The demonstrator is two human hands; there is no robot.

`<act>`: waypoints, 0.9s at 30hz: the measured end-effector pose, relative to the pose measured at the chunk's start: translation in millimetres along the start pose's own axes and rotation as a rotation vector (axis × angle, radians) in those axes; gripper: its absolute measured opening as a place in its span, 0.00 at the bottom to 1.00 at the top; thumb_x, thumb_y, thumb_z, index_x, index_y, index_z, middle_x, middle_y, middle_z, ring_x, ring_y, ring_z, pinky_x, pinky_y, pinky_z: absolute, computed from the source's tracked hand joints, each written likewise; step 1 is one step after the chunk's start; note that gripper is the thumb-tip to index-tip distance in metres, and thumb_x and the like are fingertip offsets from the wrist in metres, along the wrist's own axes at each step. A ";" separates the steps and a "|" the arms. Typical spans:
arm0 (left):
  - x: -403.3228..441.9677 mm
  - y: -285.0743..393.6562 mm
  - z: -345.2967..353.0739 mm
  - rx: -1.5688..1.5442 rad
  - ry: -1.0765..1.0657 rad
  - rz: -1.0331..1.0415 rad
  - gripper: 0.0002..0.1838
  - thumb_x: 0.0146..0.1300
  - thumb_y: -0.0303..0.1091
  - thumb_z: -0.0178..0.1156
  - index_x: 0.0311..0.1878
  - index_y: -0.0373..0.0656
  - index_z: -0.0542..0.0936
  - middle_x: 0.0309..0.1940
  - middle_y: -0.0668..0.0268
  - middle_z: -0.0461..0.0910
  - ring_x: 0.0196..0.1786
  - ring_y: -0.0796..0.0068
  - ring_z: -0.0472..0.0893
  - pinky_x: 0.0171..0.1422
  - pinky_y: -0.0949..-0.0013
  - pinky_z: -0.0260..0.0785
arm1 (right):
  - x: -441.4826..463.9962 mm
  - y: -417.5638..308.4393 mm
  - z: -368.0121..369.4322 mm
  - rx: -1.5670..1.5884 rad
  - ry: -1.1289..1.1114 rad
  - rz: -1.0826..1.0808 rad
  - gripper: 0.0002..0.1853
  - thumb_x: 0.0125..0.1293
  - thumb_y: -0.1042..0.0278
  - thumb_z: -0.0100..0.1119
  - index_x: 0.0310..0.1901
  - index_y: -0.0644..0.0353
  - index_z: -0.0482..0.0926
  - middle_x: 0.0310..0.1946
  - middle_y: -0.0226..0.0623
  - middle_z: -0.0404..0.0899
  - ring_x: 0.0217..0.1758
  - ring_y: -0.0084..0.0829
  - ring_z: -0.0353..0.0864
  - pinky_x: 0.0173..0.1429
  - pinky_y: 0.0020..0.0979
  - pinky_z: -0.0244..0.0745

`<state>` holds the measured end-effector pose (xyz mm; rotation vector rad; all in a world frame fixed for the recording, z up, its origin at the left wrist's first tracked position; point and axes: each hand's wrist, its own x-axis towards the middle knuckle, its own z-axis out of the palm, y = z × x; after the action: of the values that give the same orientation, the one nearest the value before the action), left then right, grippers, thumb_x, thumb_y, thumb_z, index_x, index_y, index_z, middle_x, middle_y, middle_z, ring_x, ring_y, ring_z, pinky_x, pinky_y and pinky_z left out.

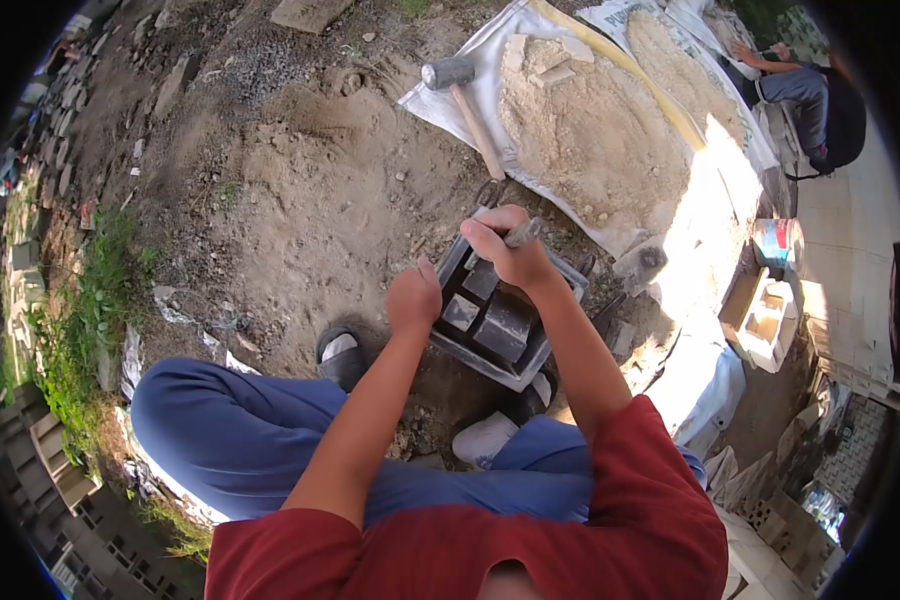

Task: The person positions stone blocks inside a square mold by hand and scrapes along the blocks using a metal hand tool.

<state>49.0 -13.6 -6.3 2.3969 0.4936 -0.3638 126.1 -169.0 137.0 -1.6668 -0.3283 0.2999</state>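
A dark metal block mould [532, 372] with rectangular inner cores rests on the dirt between my feet. My right hand [510, 248] is closed above its far side, around a short grey rod-like piece [523, 233] whose end sticks out to the right. The rest of that piece is hidden. At the mould's left edge, my left hand [413, 298] is curled into a fist with the thumb up. Whatever its fingers hold, if anything, is hidden. A hammer [475, 125] with a grey head and wooden handle lies beyond the mould, partly on a white sack [435, 108].
Pale sandy material [595, 130] is heaped on the sacks, with broken chunks [550, 65] on top. At right stand a hollow block [768, 325] and a bucket [776, 243]. Another person [810, 100] sits at upper right. Grass [95, 320] and rubble lie left.
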 end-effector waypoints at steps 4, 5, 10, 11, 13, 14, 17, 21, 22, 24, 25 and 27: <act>-7.6 9.5 -17.5 -0.016 -0.041 -0.062 0.38 0.77 0.54 0.36 0.30 0.32 0.85 0.34 0.38 0.82 0.40 0.34 0.81 0.51 0.40 0.71 | -15.3 -0.7 8.2 -0.033 0.065 -0.146 0.20 0.68 0.66 0.57 0.19 0.65 0.67 0.13 0.29 0.61 0.18 0.22 0.57 0.25 0.32 0.53; -6.3 10.2 -19.3 -0.054 -0.061 -0.079 0.39 0.77 0.55 0.34 0.31 0.31 0.84 0.34 0.37 0.82 0.42 0.32 0.80 0.52 0.39 0.69 | -15.1 21.5 4.9 -0.070 -0.005 -0.130 0.19 0.68 0.66 0.57 0.20 0.66 0.69 0.13 0.31 0.61 0.19 0.22 0.58 0.25 0.32 0.55; 1.7 16.7 -21.9 -0.169 -0.047 -0.104 0.41 0.78 0.58 0.31 0.33 0.30 0.83 0.35 0.36 0.81 0.43 0.31 0.80 0.52 0.38 0.68 | -14.3 -11.6 5.7 -0.042 0.059 -0.069 0.23 0.68 0.65 0.57 0.16 0.62 0.63 0.13 0.25 0.59 0.18 0.19 0.56 0.24 0.31 0.50; 0.7 15.9 -23.2 -0.184 -0.042 -0.121 0.42 0.77 0.58 0.30 0.33 0.31 0.84 0.36 0.37 0.82 0.43 0.32 0.80 0.53 0.38 0.69 | -18.3 -15.5 6.3 -0.021 0.054 -0.084 0.24 0.68 0.64 0.57 0.16 0.60 0.62 0.14 0.23 0.59 0.19 0.17 0.56 0.24 0.29 0.49; -9.4 3.9 -18.2 -0.190 -0.056 -0.134 0.42 0.77 0.59 0.30 0.33 0.32 0.85 0.36 0.39 0.83 0.43 0.34 0.81 0.53 0.39 0.70 | -27.5 29.4 13.8 -0.005 0.048 -0.068 0.22 0.68 0.64 0.57 0.18 0.63 0.64 0.14 0.28 0.58 0.19 0.21 0.56 0.25 0.32 0.50; -3.6 -2.1 -8.3 -0.187 -0.017 -0.150 0.43 0.77 0.60 0.29 0.31 0.34 0.86 0.35 0.40 0.84 0.42 0.34 0.82 0.52 0.40 0.70 | -26.5 42.5 13.1 0.000 0.033 -0.074 0.21 0.68 0.63 0.58 0.20 0.67 0.67 0.13 0.32 0.57 0.19 0.24 0.55 0.26 0.35 0.52; -6.0 -2.0 -10.6 -0.262 0.007 -0.147 0.44 0.77 0.60 0.28 0.29 0.37 0.86 0.31 0.44 0.84 0.39 0.36 0.82 0.51 0.42 0.71 | -28.4 5.6 17.9 -0.008 0.029 -0.009 0.21 0.68 0.65 0.57 0.19 0.64 0.63 0.15 0.31 0.54 0.20 0.23 0.52 0.26 0.34 0.50; -3.0 -7.3 -14.1 -0.490 0.053 -0.066 0.46 0.77 0.60 0.25 0.26 0.36 0.86 0.27 0.48 0.85 0.34 0.46 0.84 0.49 0.51 0.74 | -34.6 21.9 28.8 -0.014 0.064 -0.077 0.23 0.69 0.67 0.56 0.16 0.60 0.63 0.15 0.22 0.60 0.20 0.16 0.54 0.25 0.28 0.49; -4.5 -10.5 -14.6 -0.476 0.054 -0.058 0.46 0.77 0.60 0.25 0.26 0.36 0.86 0.27 0.48 0.85 0.34 0.46 0.84 0.49 0.51 0.74 | -38.3 29.8 36.2 0.013 0.105 -0.076 0.22 0.69 0.68 0.56 0.16 0.60 0.63 0.15 0.21 0.60 0.20 0.16 0.55 0.25 0.28 0.49; -1.1 -13.3 -10.6 -0.667 0.087 -0.147 0.46 0.77 0.61 0.25 0.26 0.39 0.87 0.21 0.54 0.83 0.32 0.49 0.84 0.49 0.52 0.74 | -34.4 30.6 37.3 0.080 0.118 -0.002 0.21 0.69 0.64 0.56 0.20 0.66 0.66 0.15 0.25 0.58 0.21 0.19 0.56 0.26 0.32 0.51; -1.3 -21.1 -4.9 -0.653 0.076 -0.142 0.46 0.77 0.61 0.25 0.26 0.39 0.87 0.21 0.54 0.83 0.32 0.49 0.84 0.49 0.52 0.74 | -32.9 16.3 39.0 0.039 0.098 0.008 0.21 0.69 0.64 0.56 0.21 0.67 0.67 0.15 0.27 0.59 0.21 0.19 0.57 0.26 0.31 0.52; 5.4 -25.9 4.1 -0.791 0.094 -0.117 0.47 0.77 0.61 0.24 0.26 0.36 0.86 0.22 0.55 0.84 0.32 0.55 0.84 0.48 0.56 0.74 | -37.3 -10.8 35.5 -0.085 0.010 -0.021 0.19 0.68 0.63 0.57 0.23 0.70 0.72 0.15 0.31 0.63 0.22 0.20 0.61 0.27 0.30 0.58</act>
<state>42.0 3.6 -25.6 1.6250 0.6716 -0.0729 77.7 -149.6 143.7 -1.7468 -0.3552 0.2644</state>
